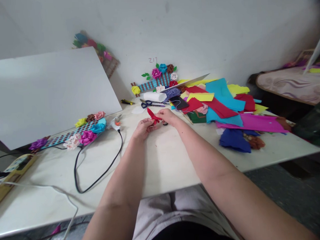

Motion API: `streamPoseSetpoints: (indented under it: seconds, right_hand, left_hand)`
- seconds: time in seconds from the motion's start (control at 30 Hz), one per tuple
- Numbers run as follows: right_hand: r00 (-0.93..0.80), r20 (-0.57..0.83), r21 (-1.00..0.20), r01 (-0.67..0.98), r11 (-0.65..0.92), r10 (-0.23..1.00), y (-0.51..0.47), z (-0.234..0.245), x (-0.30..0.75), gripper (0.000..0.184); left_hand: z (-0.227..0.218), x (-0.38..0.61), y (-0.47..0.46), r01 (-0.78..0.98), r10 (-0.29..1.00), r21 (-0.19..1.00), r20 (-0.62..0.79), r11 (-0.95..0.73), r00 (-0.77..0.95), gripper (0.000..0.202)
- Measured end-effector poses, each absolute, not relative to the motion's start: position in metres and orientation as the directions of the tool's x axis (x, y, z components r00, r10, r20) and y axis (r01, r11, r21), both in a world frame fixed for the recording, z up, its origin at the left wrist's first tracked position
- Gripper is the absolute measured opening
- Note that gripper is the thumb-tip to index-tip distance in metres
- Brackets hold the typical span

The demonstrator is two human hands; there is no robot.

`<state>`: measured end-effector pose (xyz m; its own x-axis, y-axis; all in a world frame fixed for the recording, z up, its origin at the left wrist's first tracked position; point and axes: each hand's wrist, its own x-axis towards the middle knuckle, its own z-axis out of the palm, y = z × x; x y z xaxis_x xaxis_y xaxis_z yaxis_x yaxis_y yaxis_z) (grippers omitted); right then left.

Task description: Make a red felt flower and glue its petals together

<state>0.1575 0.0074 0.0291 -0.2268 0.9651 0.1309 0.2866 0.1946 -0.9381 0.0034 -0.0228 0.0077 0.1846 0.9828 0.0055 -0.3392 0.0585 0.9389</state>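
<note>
Both of my hands meet over the middle of the white table [162, 162], pinching a small red felt piece [153, 116]. My left hand [143, 128] grips its lower left side with curled fingers. My right hand [167, 116] holds its right side, fingers closed around the felt. A glue gun [115, 123] lies just left of my hands, its black cord [98, 175] looping toward me.
A heap of coloured felt sheets [223, 106] covers the right side of the table. Blue scissors [148, 104], a white roll [155, 96] and a yellow cutter [127, 102] lie behind my hands. A woven strip with felt flowers [78, 134] lies at left, another flower strip [158, 79] leans on the wall. A white board [47, 93] leans at left.
</note>
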Motion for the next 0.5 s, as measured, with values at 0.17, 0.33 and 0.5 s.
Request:
streamPoseSetpoints:
  seconds: [0.17,0.33,0.5]
  right_hand:
    - [-0.247,0.124,-0.954,0.237,0.184,0.961,0.0025,0.0328,0.1585,0.030]
    - [-0.185,0.251,-0.919,0.261,0.294,0.950,0.0015,0.0361,0.1582,0.014]
    - [-0.231,0.446,-0.702,0.509,0.498,0.865,0.0085,0.0273,0.1582,0.026]
  left_hand:
    - [0.0050,0.0047,-0.0211,-0.331,0.984,0.943,0.017,0.043,0.176,0.016]
    - [0.0045,0.0056,-0.0206,-0.363,0.989,0.931,0.017,0.037,0.147,0.012]
    - [0.0042,0.0053,-0.0194,-0.384,0.994,0.923,0.019,0.026,0.112,0.011]
